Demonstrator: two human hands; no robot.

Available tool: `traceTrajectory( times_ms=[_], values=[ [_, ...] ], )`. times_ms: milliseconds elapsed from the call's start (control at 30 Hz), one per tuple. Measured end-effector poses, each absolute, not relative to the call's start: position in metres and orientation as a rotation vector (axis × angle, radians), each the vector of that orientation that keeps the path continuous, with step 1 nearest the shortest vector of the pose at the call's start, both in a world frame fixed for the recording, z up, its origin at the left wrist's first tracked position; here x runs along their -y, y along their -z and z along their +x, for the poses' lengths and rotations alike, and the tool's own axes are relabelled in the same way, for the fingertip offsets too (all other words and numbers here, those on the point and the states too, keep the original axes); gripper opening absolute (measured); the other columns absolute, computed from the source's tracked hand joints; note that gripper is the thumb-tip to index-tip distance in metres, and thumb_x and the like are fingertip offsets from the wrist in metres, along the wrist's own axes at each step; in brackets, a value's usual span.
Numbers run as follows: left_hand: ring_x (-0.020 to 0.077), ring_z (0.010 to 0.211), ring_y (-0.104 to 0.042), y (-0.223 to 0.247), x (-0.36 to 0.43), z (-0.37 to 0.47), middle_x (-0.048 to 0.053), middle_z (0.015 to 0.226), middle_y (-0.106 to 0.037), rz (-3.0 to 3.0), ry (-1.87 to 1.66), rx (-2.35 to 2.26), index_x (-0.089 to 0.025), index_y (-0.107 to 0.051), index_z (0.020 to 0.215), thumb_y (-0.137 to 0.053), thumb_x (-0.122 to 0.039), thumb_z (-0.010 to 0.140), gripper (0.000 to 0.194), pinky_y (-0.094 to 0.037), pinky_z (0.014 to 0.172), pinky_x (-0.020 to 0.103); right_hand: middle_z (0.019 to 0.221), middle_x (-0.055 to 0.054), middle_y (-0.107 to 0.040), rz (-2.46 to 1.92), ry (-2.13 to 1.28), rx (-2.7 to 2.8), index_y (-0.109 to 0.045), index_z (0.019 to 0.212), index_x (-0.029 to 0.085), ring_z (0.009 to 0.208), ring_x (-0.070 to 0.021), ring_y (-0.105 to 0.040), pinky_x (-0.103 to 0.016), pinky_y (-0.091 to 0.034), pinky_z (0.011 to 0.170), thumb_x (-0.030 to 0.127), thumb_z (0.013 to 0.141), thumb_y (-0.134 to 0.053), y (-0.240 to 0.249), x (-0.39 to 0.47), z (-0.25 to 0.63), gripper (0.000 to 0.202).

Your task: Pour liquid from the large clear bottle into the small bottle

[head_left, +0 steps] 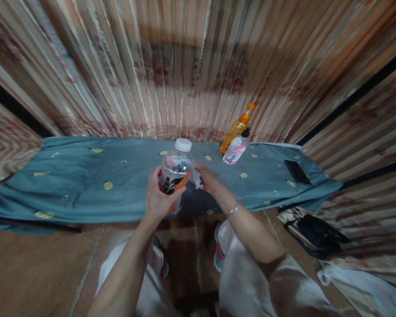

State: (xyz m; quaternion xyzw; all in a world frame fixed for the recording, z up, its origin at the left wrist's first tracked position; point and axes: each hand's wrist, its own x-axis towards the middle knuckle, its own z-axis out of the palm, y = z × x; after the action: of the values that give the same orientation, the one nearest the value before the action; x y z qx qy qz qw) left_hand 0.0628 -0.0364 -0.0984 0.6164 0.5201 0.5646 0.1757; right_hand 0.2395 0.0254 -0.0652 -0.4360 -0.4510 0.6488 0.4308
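Head view: your left hand (158,198) wraps a clear bottle (175,169) with a white cap, upright above the bench's (86,185) near edge. Your right hand (207,178) touches the bottle's right side, pinching something white; how tight that grip is, you cannot tell. Wide bare cloth lies to the left. Farther right, an orange bottle (236,127) and pink-labelled bottle (236,149) stand near the back edge, a phone (297,171) near the right end.

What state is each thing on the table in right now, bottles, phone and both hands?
Clear bottle: upright, white cap on, held by left hand.
Right hand: holding something white and crumpled beside the clear bottle.
Orange bottle: leaning, capped.
Pink-labelled bottle: leaning, capped.
Phone: flat, screen dark.
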Motion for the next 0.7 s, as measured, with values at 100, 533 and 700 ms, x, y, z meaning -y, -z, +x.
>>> traceTrajectory(
  times_ms=[100,533,700],
  values=[
    [0.0312,0.122,-0.066,0.100,0.025,0.056,0.013,0.130,-0.067,1.513,-1.672,-1.541,-0.020,-0.056,0.136,-0.094,-0.056,0.059,0.094,-0.056,0.104,0.046,0.088,0.002,-0.079,-0.944,-1.601,1.013,-0.074,0.090,0.023,0.080,-0.0142,-0.071,-0.022,-0.057,0.076,0.037,0.081,-0.071,0.077,-0.002,0.222,0.017],
    [0.0233,0.105,-0.070,0.110,-0.018,0.032,0.006,0.110,-0.069,0.951,-1.919,-1.274,-0.022,-0.058,0.115,-0.094,-0.055,0.058,0.075,-0.057,0.103,0.042,0.086,-0.010,-0.080,-1.379,-1.271,1.162,-0.072,0.093,0.020,0.078,-0.0253,-0.076,-0.037,-0.061,0.070,0.052,0.085,-0.061,0.117,-0.014,0.287,0.035],
    [0.0239,0.111,-0.070,0.113,-0.022,0.023,0.006,0.117,-0.069,0.956,-1.981,-1.242,-0.024,-0.058,0.119,-0.095,-0.052,0.057,0.078,-0.056,0.106,0.041,0.105,-0.010,-0.080,-1.599,-0.864,1.230,-0.073,0.110,0.021,0.110,-0.0295,-0.073,-0.043,-0.056,0.100,0.026,0.082,-0.065,0.126,-0.039,0.327,0.030]
  ],
)
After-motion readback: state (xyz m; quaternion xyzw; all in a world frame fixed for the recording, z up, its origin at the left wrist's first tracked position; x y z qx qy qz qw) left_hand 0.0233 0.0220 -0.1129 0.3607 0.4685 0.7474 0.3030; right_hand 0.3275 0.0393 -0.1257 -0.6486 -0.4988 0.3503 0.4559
